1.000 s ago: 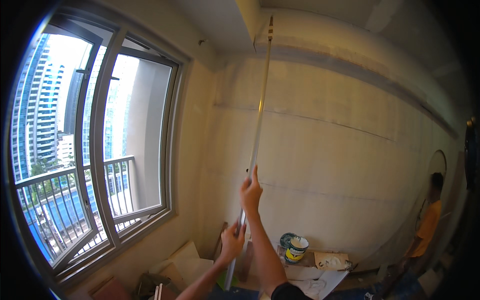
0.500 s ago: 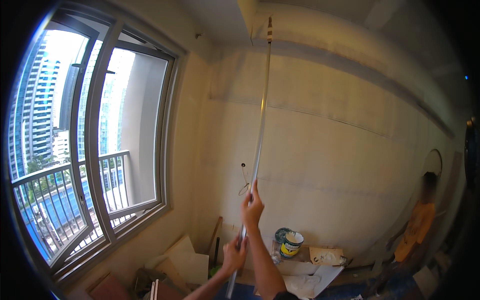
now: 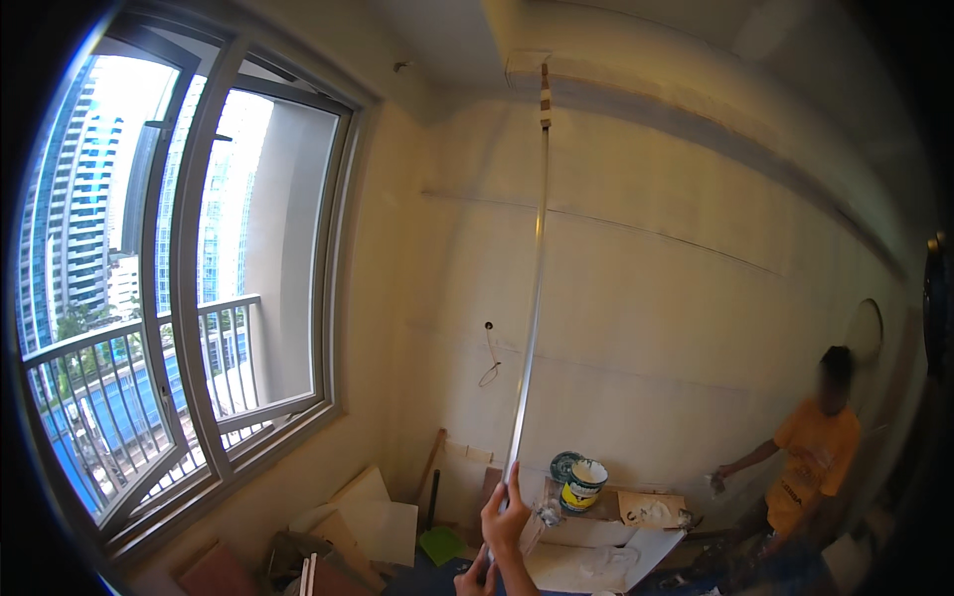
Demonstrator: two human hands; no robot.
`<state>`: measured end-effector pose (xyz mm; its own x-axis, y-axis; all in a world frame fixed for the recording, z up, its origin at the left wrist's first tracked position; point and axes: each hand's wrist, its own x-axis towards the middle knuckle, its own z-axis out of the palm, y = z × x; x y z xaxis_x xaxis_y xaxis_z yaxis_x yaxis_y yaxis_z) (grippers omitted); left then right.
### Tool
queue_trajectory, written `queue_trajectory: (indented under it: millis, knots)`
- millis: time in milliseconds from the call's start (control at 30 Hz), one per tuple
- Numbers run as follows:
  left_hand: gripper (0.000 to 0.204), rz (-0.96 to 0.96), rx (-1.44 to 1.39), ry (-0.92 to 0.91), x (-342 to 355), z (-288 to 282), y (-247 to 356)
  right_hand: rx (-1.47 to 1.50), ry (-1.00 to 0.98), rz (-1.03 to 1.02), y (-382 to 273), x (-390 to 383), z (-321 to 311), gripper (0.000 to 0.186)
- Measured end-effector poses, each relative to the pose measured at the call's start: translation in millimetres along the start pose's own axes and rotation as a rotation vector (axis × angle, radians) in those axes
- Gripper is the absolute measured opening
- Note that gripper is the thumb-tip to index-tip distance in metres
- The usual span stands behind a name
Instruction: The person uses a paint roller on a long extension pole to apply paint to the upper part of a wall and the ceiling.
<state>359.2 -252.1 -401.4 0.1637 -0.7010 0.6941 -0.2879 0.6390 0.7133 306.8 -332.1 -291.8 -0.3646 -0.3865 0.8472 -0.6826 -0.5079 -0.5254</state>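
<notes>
A long thin metal pole (image 3: 538, 288) slants up in front of the wall. Its far end carries a narrow brown-and-white banded tip (image 3: 546, 97), close to the ledge below the ceiling; I cannot make out what the tip is or whether it touches. My right hand (image 3: 506, 519) is wrapped round the pole, the higher of the two. Below it, at the lower edge of the picture, my left hand (image 3: 476, 577) also grips the pole, partly cut off.
Left is an open window (image 3: 268, 248) with a balcony railing. Below stand an open paint bucket (image 3: 582, 487), loose boards (image 3: 373, 526) and a green dustpan (image 3: 441, 544). A co-worker in an orange shirt (image 3: 815, 452) stands right, one arm out. A wire loop (image 3: 490, 373) hangs on the wall.
The pole has come down, both hands sinking toward the lower edge and the banded tip dropping along the ledge. At right, the co-worker has shifted and stretched an arm toward the wall.
</notes>
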Motion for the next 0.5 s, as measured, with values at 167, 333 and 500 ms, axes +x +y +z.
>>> queue_trajectory:
  millis: [167, 333, 500]
  knots:
    - [0.047, -0.154, -0.067, -0.149, 46.2, -8.1, 19.4, 0.052, -0.003, 0.062, -18.0, 55.6, 10.7, 0.053]
    - [0.045, -0.051, 0.038, -0.030, 207.8, 18.0, 59.8, 0.126, 0.019, 0.008, -46.8, 220.7, 63.6, 0.056]
    - [0.046, -0.183, -0.052, -0.128, 233.2, 17.5, 101.6, 0.214, -0.012, 0.084, -63.3, 246.1, 48.9, 0.054]
